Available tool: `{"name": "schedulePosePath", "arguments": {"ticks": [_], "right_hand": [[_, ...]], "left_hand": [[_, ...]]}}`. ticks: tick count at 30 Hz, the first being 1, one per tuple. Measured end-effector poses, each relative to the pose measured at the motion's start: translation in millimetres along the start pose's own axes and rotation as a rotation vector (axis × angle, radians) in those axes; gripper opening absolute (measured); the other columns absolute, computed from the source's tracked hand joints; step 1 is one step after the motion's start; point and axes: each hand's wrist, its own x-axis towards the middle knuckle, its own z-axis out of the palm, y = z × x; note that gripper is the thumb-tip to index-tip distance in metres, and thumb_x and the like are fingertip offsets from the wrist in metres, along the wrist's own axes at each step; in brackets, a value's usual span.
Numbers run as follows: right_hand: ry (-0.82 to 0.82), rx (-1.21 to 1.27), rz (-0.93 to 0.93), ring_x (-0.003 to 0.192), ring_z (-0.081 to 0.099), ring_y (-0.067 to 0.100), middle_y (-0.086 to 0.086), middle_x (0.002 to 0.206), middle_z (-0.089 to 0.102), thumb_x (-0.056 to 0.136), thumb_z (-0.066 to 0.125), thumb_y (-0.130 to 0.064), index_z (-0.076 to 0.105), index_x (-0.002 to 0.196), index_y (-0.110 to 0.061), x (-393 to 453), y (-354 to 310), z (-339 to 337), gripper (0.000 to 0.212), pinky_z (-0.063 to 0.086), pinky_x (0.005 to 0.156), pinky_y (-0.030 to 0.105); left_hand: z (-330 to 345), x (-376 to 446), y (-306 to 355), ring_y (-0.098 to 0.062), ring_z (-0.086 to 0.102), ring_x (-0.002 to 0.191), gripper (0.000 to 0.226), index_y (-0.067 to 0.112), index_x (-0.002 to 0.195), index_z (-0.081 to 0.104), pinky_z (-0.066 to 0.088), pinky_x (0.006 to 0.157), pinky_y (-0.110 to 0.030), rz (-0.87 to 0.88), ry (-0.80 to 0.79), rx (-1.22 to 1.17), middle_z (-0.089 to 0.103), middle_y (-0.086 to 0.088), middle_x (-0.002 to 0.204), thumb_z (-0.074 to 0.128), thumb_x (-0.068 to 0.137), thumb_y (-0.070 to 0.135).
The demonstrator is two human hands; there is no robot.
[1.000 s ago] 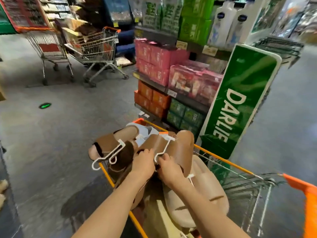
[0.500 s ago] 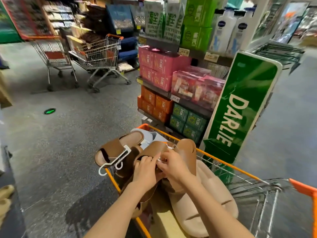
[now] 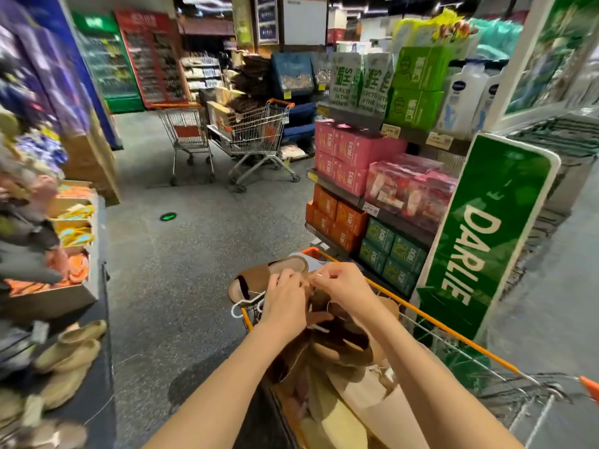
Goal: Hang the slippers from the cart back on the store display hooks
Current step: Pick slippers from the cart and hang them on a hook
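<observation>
Head view, looking forward and down over a wire cart (image 3: 453,341) with orange rim, parked beside a shelf end bearing a green "DARLIE" sign (image 3: 479,241). Both hands raised together over the front of the cart, presumably to free or straighten one hanger before lifting a pair out. Left hand (image 3: 285,301) curled, fingers bent onto the brown slippers (image 3: 327,332) at their top; right hand (image 3: 343,283) pinching a thin white hanger part at the fingertips, exact hold blurred. Brown slippers: smooth moulded foam, rounded toes, wide strap, heaped toes-up in the cart. Second brown pair (image 3: 259,280) tipped over the front left rim, its white plastic hanger (image 3: 246,303) hooked outward, likely left reachable. Beige slippers (image 3: 366,413) lower in the basket, matte and thick-soled. Display at far left: trays of orange sandals (image 3: 69,270) and tan slippers (image 3: 74,348) below, blurred; hooks not discernible. Two empty-looking carts (image 3: 227,137) across the speckled grey floor.
</observation>
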Motion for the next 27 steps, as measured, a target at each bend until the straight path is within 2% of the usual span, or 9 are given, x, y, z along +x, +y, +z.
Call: {"name": "schedulePosePath", "arguments": {"ticks": [4,9,10,12,14,18,22,24,27], "right_hand": [[-0.032,0.012,-0.1,0.065,0.055,0.01,0.016,0.077,0.064,0.083,0.064,-0.02,0.063,0.07,0.005,-13,-23,-6,0.029,0.043,0.061,0.02],[-0.099,0.017,-0.245,0.082,0.06,0.032,0.031,0.098,0.06,0.087,0.058,-0.022,0.058,0.095,0.013,-27,-50,-14,0.036,0.048,0.082,0.045],[-0.089,-0.001,-0.264,0.079,0.057,0.035,0.033,0.093,0.058,0.089,0.056,-0.02,0.056,0.097,0.015,-28,-55,-15,0.036,0.046,0.081,0.049],[-0.047,-0.008,-0.271,0.065,0.047,0.026,0.025,0.073,0.049,0.091,0.054,-0.018,0.053,0.094,0.018,-29,-59,-21,0.036,0.04,0.065,0.041],[-0.014,0.02,-0.228,0.06,0.042,0.019,0.012,0.068,0.043,0.091,0.055,-0.02,0.056,0.085,0.013,-28,-55,-32,0.033,0.032,0.061,0.034],[0.073,0.131,-0.139,0.067,0.041,0.017,0.011,0.071,0.043,0.091,0.056,-0.021,0.059,0.078,0.0,-32,-41,-50,0.024,0.032,0.063,0.029],[0.124,0.098,-0.086,0.069,0.052,0.029,0.022,0.075,0.053,0.091,0.055,-0.025,0.06,0.078,-0.002,-41,-25,-60,0.028,0.045,0.068,0.038],[0.142,0.099,-0.046,0.086,0.062,0.035,0.026,0.087,0.063,0.091,0.055,-0.026,0.063,0.084,0.002,-45,-13,-65,0.03,0.052,0.076,0.039],[0.111,0.06,-0.002,0.08,0.059,0.028,0.014,0.081,0.06,0.092,0.054,-0.026,0.062,0.09,0.001,-53,5,-66,0.029,0.051,0.08,0.042]], "left_hand": [[-25,-19,2,-0.023,0.026,0.128,0.073,0.024,0.136,0.043,0.021,0.111,-0.036,-0.104,0.07,-0.032,0.035,-0.004,0.136,0.055,0.078,0.066],[-47,-31,-9,-0.026,0.001,0.143,0.082,0.039,0.144,0.022,0.022,0.114,-0.051,-0.178,0.054,-0.324,0.002,0.0,0.154,0.069,0.078,0.048],[-53,-33,-12,-0.026,0.002,0.144,0.089,0.039,0.147,0.013,0.024,0.114,-0.052,-0.209,0.032,-0.449,-0.006,0.003,0.155,0.071,0.078,0.043],[-65,-37,-16,-0.026,0.011,0.144,0.097,0.039,0.148,0.002,0.027,0.113,-0.048,-0.316,0.033,-0.789,-0.012,0.006,0.156,0.071,0.08,0.037],[-68,-41,-17,-0.027,0.02,0.142,0.082,0.034,0.149,0.007,0.027,0.113,-0.046,-0.426,0.016,-1.008,0.0,0.0,0.158,0.06,0.088,0.042],[-48,-55,8,-0.026,0.045,0.128,0.038,0.012,0.135,0.046,0.033,0.111,-0.037,-0.46,-0.171,-1.118,0.049,-0.009,0.137,0.036,0.102,0.026],[-32,-61,33,-0.027,0.049,0.121,0.032,0.014,0.132,0.047,0.043,0.1,-0.038,-0.496,-0.204,-1.246,0.051,-0.001,0.127,0.034,0.102,0.014],[-24,-61,38,-0.021,0.051,0.115,0.027,0.032,0.126,0.045,0.046,0.094,-0.039,-0.388,-0.379,-1.103,0.052,0.005,0.125,0.044,0.099,0.026],[-11,-61,52,-0.034,0.058,0.111,0.04,0.028,0.133,0.039,0.053,0.088,-0.048,-0.438,-0.656,-0.916,0.054,-0.012,0.13,0.051,0.095,0.031]]}}
